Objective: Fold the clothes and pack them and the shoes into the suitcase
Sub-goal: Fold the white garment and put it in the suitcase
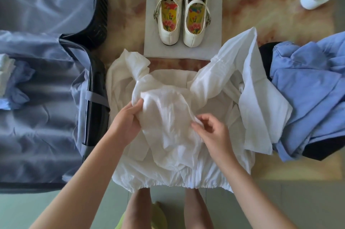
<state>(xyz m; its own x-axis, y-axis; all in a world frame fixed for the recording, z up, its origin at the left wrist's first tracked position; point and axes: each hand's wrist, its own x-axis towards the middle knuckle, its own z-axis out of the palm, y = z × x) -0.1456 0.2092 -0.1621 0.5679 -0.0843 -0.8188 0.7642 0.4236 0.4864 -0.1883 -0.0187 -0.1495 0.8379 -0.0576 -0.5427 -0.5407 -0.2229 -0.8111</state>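
Crumpled white garment [177, 116] on a mottled beige rug [280, 5] with reddish patches, long axis running from the gathered hem nearest the legs [138, 208] toward the shoes [182, 12]. One sleeve flung up and to its right. Left hand [128, 116] clutching a bunch of cloth at the garment's left side. Right hand [211, 130] pinching a raised fold near its middle, fingers curled. Beyond the garment, shoes paired side by side on a grey cloth [151, 46], toes pointing away from it, heels near. Left of the garment, open suitcase [46, 89] lying flat, grey-blue lining up, folded pieces inside. Against its right sleeve, heap of blue clothes [308, 98]. At the hem side, pale green floor [280, 200].
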